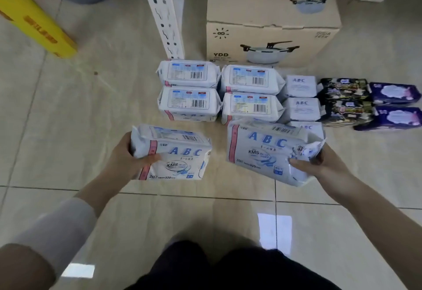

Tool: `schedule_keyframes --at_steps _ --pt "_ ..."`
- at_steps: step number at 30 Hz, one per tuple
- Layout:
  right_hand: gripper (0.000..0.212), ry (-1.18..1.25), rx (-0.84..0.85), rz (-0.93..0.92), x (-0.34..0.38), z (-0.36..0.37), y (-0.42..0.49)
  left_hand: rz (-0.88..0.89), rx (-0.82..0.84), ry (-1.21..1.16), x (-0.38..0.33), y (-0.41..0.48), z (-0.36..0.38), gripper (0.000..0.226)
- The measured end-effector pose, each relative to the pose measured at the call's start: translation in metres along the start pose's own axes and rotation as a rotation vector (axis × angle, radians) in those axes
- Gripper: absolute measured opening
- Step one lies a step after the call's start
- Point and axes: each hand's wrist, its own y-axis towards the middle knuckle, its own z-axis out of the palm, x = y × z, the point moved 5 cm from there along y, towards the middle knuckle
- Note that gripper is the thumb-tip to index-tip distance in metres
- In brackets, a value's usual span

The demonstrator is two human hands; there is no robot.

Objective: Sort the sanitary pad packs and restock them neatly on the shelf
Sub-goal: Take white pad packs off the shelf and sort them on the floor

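Tiled floor (68,111); packs (175,152) in left hand (127,157), right hand (324,164)

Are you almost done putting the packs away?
Not yet. Sorting looks mostly done: big white packs, small white packs, black packs and purple packs sit grouped on the floor. The left grip holds a pack, the right grip a second pack. Restocking is left: only a shelf post shows.

In front of the cardboard box (274,31), the nearest small white pack (308,127) is mostly hidden behind the tilted large pack (262,150). Right of the box, the purple packs (395,93) are cut off at the edge of view; left of it, the white shelf upright (163,15) runs off the top. Print on the barcode labels (190,73) is too small to read.
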Motion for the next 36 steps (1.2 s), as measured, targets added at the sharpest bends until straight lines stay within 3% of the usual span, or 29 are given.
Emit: schedule_keyframes --at_steps 4,7,13,19,24,29,36 --pt "0.054 -0.123 0.022 -0.015 -0.034 0.015 0.041 0.095 0.005 -0.055 0.030 0.038 0.007 0.046" --pt "0.034 -0.223 0.010 -0.045 -0.048 0.016 0.065 0.119 0.029 -0.063 0.050 0.055 0.008 0.058" --pt "0.048 -0.332 0.094 -0.133 -0.062 0.021 0.085 0.169 0.094 -0.105 0.066 0.068 0.017 0.060" --pt "0.070 -0.526 0.006 -0.271 -0.066 0.013 0.086 0.200 0.201 -0.095 0.065 0.078 0.014 0.083" --pt "0.094 -0.741 -0.176 -0.591 -0.060 0.006 0.085 0.275 0.247 0.020 0.066 0.097 0.020 0.099" --pt "0.079 -0.949 -0.222 -0.701 -0.061 0.007 0.084 0.322 0.276 0.074 0.078 0.119 0.033 0.091" --pt "0.066 -1.049 -0.311 -0.763 -0.069 0.000 0.089 0.314 0.243 0.083 0.094 0.135 0.039 0.103"
